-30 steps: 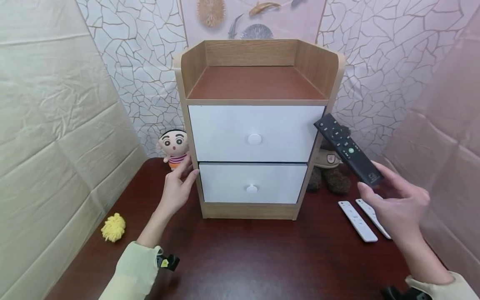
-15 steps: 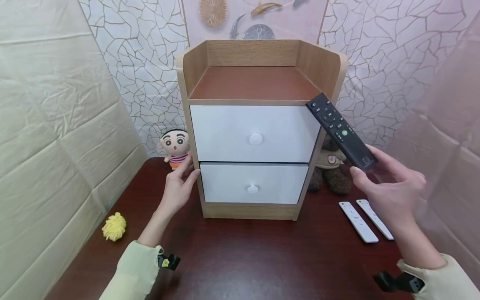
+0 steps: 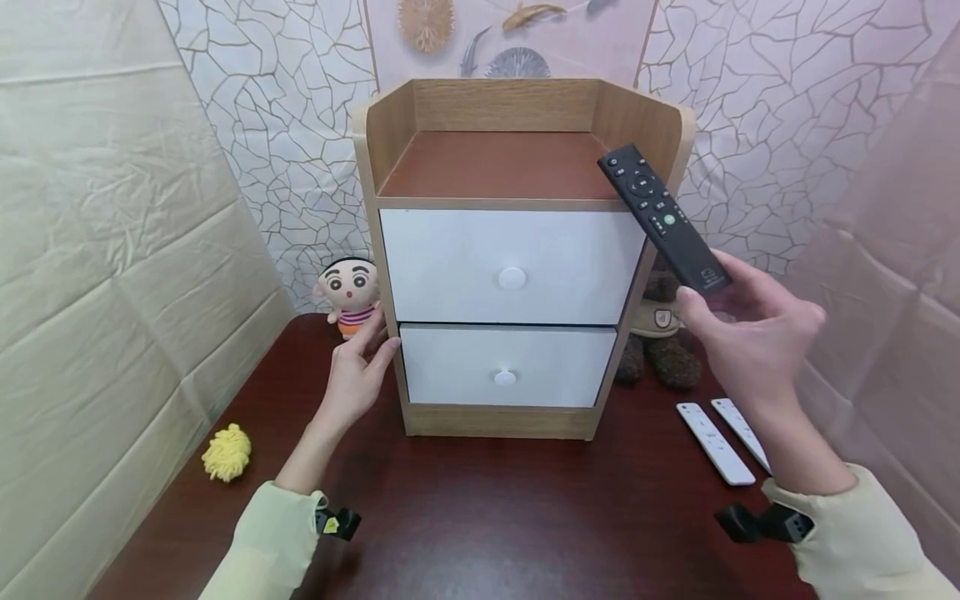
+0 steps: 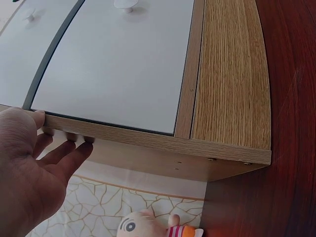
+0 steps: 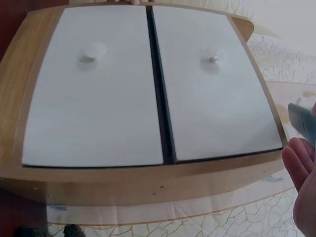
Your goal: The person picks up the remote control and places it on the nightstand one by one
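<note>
In the head view my right hand point(image 3: 757, 333) pinches the lower end of a black remote control point(image 3: 663, 218), buttons facing me. Its upper end overlaps the right side of the cabinet's point(image 3: 498, 422) top shelf. In the right wrist view only part of this remote point(image 5: 302, 121) shows at the right edge. My left hand point(image 3: 352, 375) rests on the cabinet's left side; in the left wrist view its thumb touches the front edge and its fingertips point(image 4: 85, 148) press the outer side panel. Both white drawers, the upper point(image 3: 450, 267) and the lower point(image 3: 450, 367), are closed.
Two white remote controls point(image 3: 715, 443) lie on the dark red table point(image 3: 510, 517) at the right. A plush doll point(image 3: 349, 287) stands behind my left hand. Behind the cabinet's right side sits a brown plush toy point(image 3: 675, 362). A yellow yarn ball point(image 3: 227, 453) lies at the left.
My right hand has lifted the black remote control up and to the left, from beside the upper drawer to the height of the top shelf. My left hand stays at the cabinet's side.
</note>
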Motion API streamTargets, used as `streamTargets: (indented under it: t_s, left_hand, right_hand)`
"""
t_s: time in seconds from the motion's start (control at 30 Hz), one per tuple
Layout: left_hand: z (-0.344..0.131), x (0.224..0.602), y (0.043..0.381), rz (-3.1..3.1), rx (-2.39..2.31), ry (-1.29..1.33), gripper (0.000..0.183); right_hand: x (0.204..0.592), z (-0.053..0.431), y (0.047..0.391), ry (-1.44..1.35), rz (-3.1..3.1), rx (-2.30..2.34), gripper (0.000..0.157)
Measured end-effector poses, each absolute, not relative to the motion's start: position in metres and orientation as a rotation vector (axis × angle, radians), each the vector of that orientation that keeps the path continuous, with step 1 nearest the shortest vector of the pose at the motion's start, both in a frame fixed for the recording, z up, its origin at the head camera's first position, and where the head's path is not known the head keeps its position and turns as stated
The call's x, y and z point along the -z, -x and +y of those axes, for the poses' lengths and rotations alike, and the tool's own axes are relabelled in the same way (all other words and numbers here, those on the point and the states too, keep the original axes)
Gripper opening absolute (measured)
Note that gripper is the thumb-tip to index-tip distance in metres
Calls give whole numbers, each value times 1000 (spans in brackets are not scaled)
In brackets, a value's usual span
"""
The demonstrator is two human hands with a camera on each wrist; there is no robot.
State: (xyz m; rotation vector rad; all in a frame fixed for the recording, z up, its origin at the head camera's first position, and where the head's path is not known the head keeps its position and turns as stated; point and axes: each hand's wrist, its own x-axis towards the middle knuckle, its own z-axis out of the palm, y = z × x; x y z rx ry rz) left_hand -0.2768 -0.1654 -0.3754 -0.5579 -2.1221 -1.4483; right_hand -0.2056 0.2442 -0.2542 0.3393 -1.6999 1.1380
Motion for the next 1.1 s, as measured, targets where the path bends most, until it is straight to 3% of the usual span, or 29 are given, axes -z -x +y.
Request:
streamTargets:
  t_s: [0.7,1.1]
  left_hand:
    - [-165,373,274,-2141,1433,542,58]
    - [-165,373,274,-2150,1425,543,57]
  right_hand:
    - [210,209,231,-206,-1748,-1067,31]
    - [193,189,246,-276,-1742,-1063,32]
